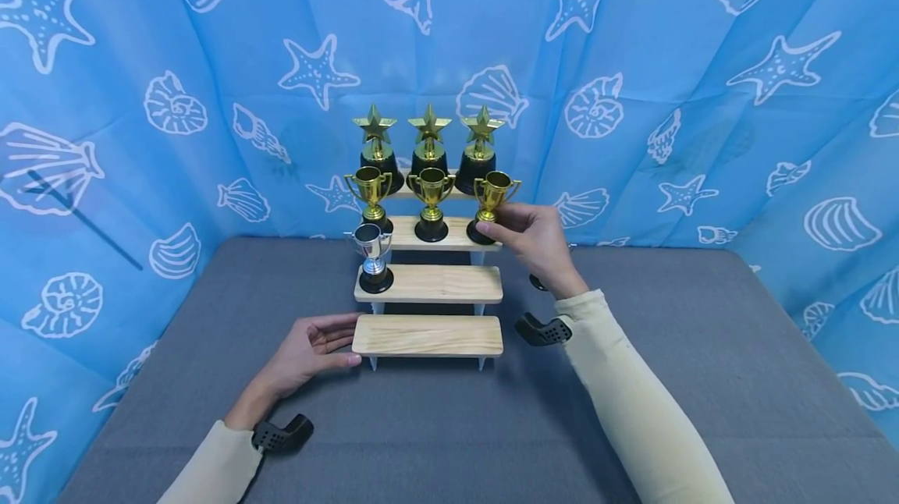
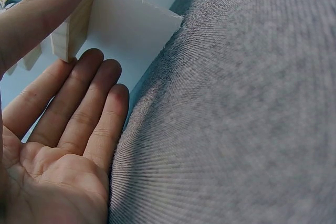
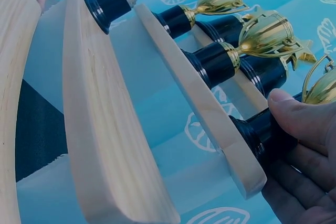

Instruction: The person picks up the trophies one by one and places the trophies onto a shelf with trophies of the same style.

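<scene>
On the third step up of a wooden tiered stand, at its right end, stands a gold trophy cup with a black base. My right hand pinches that base between thumb and fingers; in the right wrist view the thumb lies across it. Down at the left end of the lowest step, my left hand has its fingers stretched out, fingertips against the board's end. Two more gold cups share the right hand's step. A silver trophy cup stands on the step below, at the left.
Three gold star trophies line the top step. Behind my right wrist a black base shows on the grey tablecloth, mostly hidden. A blue curtain with shell and starfish prints hangs behind the table.
</scene>
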Motion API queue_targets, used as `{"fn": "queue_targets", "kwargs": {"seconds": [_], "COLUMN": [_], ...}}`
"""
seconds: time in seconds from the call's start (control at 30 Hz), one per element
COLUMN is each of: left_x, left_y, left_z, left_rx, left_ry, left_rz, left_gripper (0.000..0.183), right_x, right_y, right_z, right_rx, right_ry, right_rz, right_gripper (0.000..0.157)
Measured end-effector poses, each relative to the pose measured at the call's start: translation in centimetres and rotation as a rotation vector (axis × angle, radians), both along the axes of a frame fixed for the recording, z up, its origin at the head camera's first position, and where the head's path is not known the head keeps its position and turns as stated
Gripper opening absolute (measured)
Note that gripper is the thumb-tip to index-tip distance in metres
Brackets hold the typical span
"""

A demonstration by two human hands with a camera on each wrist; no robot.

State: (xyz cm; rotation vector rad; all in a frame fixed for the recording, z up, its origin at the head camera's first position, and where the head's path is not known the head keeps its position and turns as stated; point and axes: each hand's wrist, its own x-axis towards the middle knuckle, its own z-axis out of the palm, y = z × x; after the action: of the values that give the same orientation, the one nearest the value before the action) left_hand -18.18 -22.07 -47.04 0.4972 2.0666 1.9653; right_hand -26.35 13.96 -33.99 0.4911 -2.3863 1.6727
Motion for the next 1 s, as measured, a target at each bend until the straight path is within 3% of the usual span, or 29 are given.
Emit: {"fn": "queue_targets", "kwargs": {"seconds": [0.4, 1.0], "left_x": [0.04, 0.07], "left_y": [-0.02, 0.10], "left_z": [0.10, 0.09], "left_rx": [0.002, 0.001], "left_ry": [-0.006, -0.017], "left_rz": [0.003, 0.016], "left_gripper": [0.069, 0.071], "right_x": [-0.09, -0.13], "right_y": [-0.22, 0.06], "right_z": [0.10, -0.03], "right_rx": [0.040, 0.003], "right_ry": [-0.019, -0.045], "right_rz": [-0.013, 0.014], "right_gripper": [0.040, 0.045]}}
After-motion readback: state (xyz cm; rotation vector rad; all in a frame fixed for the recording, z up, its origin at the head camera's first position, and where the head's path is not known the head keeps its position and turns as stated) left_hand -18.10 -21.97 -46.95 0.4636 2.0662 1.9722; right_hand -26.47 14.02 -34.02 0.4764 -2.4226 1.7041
